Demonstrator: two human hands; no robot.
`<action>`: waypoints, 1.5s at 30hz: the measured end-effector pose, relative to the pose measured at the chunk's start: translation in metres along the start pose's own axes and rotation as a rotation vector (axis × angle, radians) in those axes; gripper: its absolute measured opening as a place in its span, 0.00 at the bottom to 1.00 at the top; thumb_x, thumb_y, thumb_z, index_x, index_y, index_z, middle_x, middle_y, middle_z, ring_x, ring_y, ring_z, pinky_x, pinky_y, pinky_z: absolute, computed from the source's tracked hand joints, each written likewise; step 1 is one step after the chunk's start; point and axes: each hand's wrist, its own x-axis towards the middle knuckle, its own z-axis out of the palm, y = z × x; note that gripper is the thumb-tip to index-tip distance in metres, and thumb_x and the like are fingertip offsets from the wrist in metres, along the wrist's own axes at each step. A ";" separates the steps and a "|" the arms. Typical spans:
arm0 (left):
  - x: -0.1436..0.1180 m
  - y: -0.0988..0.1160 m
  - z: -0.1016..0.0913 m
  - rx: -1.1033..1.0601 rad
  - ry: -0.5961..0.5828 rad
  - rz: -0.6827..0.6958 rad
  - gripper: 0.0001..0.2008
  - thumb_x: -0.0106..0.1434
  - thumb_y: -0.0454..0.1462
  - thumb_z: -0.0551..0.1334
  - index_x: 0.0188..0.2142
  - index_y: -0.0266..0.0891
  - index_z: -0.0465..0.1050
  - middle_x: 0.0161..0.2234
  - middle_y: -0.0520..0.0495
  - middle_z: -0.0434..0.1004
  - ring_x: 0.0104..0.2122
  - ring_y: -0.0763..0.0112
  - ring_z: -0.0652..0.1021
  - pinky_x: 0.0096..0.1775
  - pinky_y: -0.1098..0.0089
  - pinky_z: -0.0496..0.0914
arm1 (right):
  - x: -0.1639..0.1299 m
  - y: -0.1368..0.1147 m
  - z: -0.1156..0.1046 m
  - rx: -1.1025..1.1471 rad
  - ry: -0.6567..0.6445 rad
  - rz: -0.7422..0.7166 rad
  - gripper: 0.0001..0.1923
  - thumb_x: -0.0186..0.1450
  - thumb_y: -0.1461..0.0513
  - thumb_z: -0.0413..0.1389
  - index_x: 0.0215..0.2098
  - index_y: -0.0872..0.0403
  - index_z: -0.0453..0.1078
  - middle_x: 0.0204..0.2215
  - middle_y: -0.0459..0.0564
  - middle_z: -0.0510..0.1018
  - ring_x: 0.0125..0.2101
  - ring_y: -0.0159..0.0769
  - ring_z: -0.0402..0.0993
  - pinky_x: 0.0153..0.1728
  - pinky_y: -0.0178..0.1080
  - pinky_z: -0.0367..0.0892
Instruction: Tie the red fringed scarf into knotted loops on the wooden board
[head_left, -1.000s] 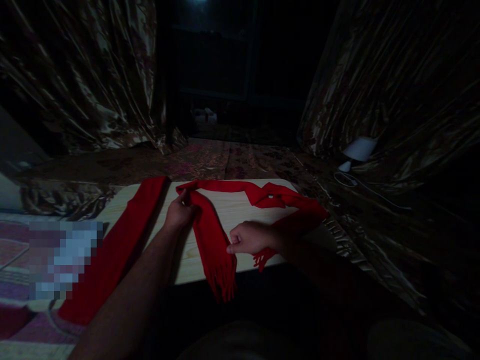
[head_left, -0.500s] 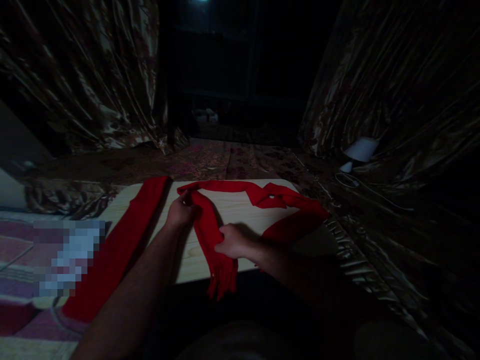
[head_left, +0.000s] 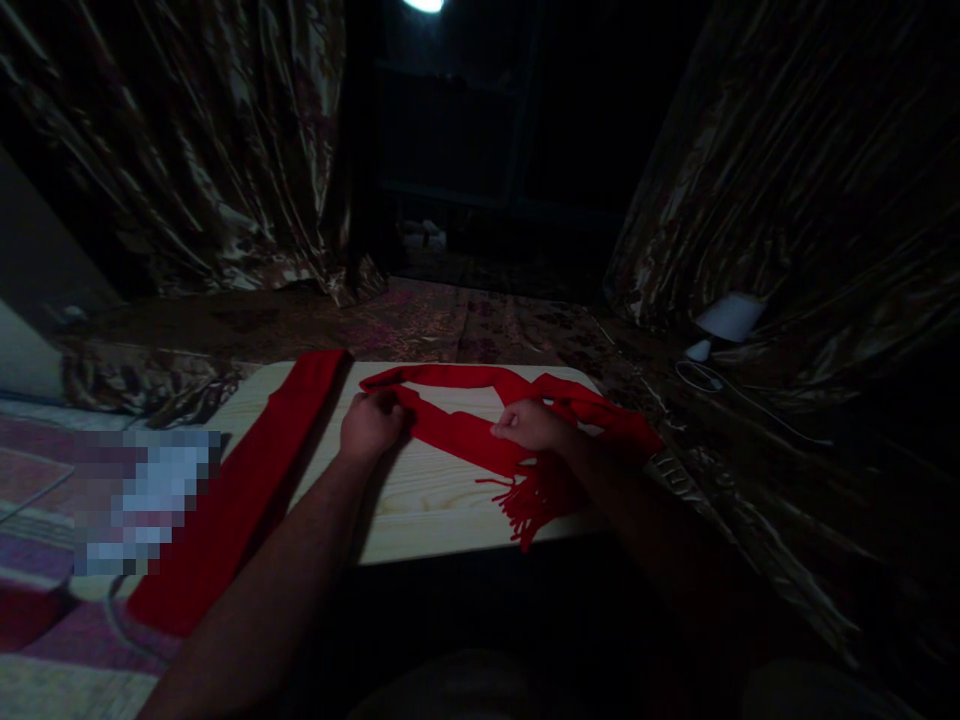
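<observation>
Two fists clamped on the red scarf (head_left: 457,435) on the wooden board (head_left: 420,510): left hand (head_left: 371,425) pins the fold, right hand (head_left: 529,425) draws the fringed end taut, flattening it.

There is one view only — a camera worn on the person's head, looking forward and down across the pale wooden board (head_left: 420,500), which serves as the landmark. The board lies close below the lens, in the lower middle of the frame, its near edge toward the camera. Beyond its far edge the view runs on to dark draped curtains (head_left: 187,170) — well apart from the board and dimly lit.
</observation>
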 end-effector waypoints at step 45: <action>-0.010 0.015 0.022 0.107 0.003 0.456 0.18 0.68 0.40 0.52 0.42 0.34 0.79 0.42 0.37 0.81 0.46 0.53 0.77 0.51 0.59 0.69 | 0.049 -0.033 -0.002 0.025 0.215 -0.068 0.27 0.68 0.46 0.54 0.58 0.52 0.72 0.50 0.54 0.81 0.47 0.40 0.77 0.46 0.36 0.68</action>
